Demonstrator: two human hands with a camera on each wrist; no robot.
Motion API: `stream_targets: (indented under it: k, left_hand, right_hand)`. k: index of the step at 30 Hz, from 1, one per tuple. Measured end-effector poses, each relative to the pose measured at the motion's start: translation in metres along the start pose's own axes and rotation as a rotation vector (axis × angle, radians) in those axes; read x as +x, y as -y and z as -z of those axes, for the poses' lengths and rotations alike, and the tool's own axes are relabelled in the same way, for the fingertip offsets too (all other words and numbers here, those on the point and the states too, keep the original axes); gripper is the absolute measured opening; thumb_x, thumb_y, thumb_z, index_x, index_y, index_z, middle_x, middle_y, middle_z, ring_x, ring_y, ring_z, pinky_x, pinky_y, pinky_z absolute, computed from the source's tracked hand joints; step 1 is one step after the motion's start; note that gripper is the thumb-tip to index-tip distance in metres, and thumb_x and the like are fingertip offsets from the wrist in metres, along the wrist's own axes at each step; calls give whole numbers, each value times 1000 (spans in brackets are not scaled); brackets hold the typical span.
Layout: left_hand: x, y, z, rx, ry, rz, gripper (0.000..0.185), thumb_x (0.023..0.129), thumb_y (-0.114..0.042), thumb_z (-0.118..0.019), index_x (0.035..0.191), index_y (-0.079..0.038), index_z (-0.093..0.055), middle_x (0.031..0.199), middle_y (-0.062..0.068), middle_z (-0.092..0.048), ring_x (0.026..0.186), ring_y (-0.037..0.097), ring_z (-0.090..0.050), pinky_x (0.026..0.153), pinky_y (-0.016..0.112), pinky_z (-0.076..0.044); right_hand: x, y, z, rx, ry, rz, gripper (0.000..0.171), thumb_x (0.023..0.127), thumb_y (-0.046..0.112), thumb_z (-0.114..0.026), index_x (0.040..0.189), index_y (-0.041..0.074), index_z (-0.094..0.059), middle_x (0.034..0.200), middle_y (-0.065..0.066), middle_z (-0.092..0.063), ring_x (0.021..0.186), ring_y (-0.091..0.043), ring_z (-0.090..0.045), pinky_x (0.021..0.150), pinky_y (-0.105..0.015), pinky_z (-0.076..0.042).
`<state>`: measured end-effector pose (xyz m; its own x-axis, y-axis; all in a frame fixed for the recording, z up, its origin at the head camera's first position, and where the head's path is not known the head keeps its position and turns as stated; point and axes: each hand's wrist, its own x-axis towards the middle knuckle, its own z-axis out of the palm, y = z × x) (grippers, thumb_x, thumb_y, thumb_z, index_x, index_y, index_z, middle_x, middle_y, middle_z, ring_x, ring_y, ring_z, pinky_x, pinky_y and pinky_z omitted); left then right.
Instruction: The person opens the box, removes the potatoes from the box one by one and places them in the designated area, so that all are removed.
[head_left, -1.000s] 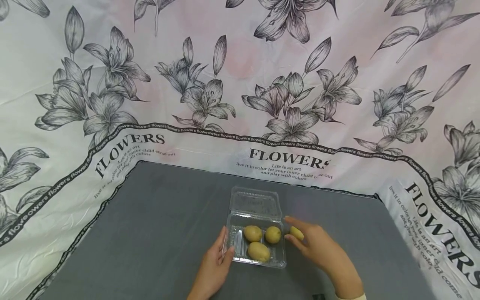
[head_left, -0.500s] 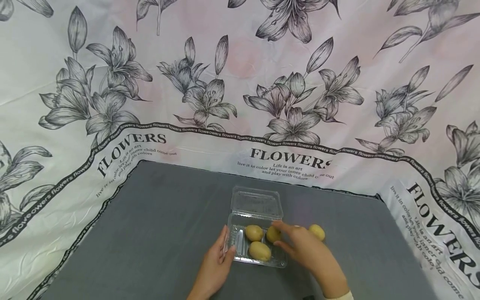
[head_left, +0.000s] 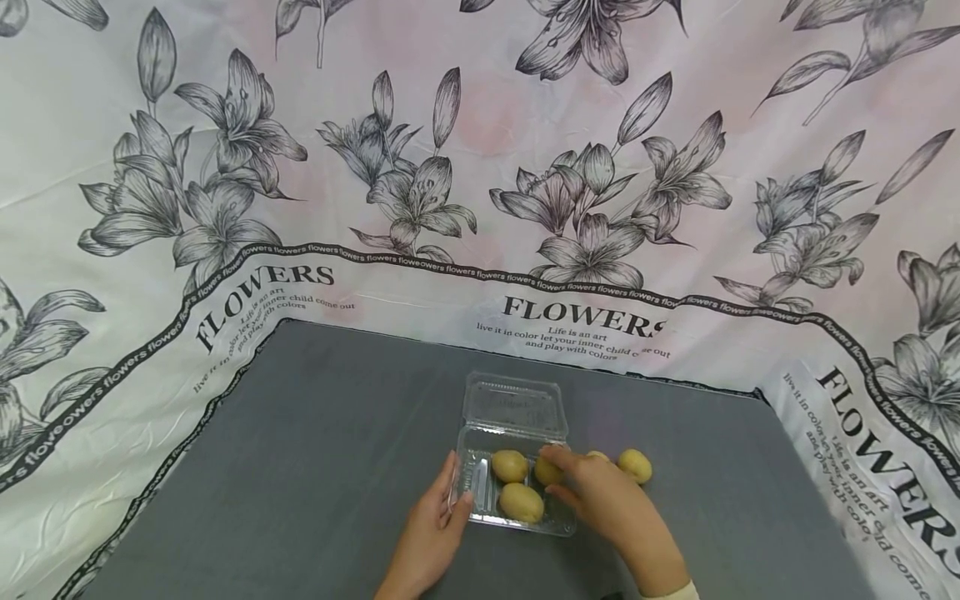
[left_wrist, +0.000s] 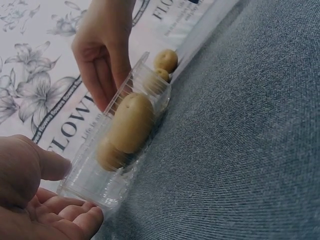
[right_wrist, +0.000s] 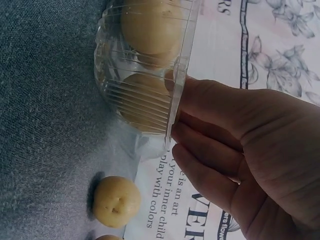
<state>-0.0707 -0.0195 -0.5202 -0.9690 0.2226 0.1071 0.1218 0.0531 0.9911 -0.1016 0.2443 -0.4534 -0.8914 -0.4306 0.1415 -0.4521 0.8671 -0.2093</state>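
A clear plastic clamshell box (head_left: pixel 480 521) lies with its lid (head_left: pixel 513 404) folded back away from me. My left hand (head_left: pixel 429 529) holds the box's left side, thumb at the rim and fingers against the outside, as the left wrist view shows. Inside are three potatoes: one at the back (head_left: pixel 510 466), one in front (head_left: pixel 521 503) and one on the right (head_left: pixel 547 471). My right hand (head_left: pixel 607 500) reaches over the right wall, and its thumb and fingertips pinch the right potato, which is partly hidden by the hand.
Two more potatoes lie on the grey tabletop (head_left: pixel 337 442) just right of the box: one in plain sight (head_left: pixel 634 467), the other (head_left: pixel 597 454) mostly behind my right hand. A flower-printed cloth (head_left: pixel 420 292) hangs around the table's back and sides.
From beside the box, next to a potato on the table, my right hand has moved left over the wall onto the right potato. My left hand stays at the box's left side.
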Motion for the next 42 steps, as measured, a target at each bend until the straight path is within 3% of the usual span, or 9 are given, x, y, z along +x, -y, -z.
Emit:
stream_targets:
  k: [8,15,21,31,38,42]
  left_hand:
    - [1,2,-1,-11,3,-4,69,110,-10,-59,163,11,-20,166,30,-28,151,45,-32,118,50,-34]
    - [0,2,0,46,5,10,69,110,-15,-59,164,8,-22,165,30,-32,150,45,-35,117,51,-37]
    - [1,1,2,55,5,-2,69,110,-14,-59,165,7,-22,165,30,-33,150,45,-35,117,50,-37]
    - [0,1,2,35,7,18,69,110,-12,-60,164,7,-22,165,30,-32,151,44,-34,118,50,-37]
    - [-3,1,2,50,21,38,70,110,-16,-59,165,6,-22,165,30,-31,152,44,-34,118,51,-36]
    - [-2,0,1,46,19,31,69,110,-15,-59,165,7,-22,165,30,-32,152,44,-34,118,52,-36]
  right_hand:
    - [3,0,-6,14,10,-8,50,86,14,-89,133,10,-71,123,-7,-78,94,-23,-78,77,-34,-66]
    - [4,3,-8,4,-17,3,50,82,13,-91,128,9,-72,122,-6,-78,95,-23,-78,76,-36,-66]
    - [6,6,-8,-29,-59,28,51,77,10,-95,123,10,-73,114,-3,-79,85,-20,-76,72,-33,-65]
    - [11,13,-10,-126,-87,7,49,68,16,-99,109,15,-72,80,4,-74,66,-16,-68,63,-40,-56]
    - [8,18,-13,-112,-38,-41,47,69,13,-98,111,13,-76,83,2,-74,66,-11,-63,57,-30,-54]
    - [8,19,-14,-118,-32,-52,48,70,13,-99,111,13,-75,76,6,-67,62,-5,-51,52,-26,-46]
